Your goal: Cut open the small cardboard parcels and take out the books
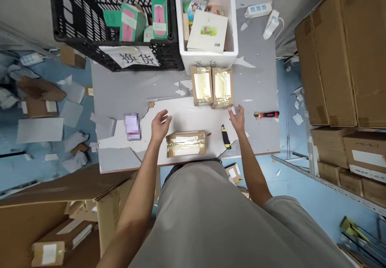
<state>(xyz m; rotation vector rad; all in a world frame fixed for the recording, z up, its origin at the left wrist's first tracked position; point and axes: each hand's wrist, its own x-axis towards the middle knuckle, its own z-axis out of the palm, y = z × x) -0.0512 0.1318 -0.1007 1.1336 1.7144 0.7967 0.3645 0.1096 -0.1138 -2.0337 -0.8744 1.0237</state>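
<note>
Brown taped parcel (186, 144) lies on the bench (256, 85) just below frame centre, between the left hand (160, 127), near its upper left, and the right hand (238, 120), farther off; both are loosely spread

The bare left forearm (141, 187) reaches far and slightly right; the left hand (159, 127) is loosely curled, fingers (162, 114) bent toward the right; the bare right forearm (252, 163) angles far and left; the right hand (237, 120) is spread, well apart from the left hand.
</note>
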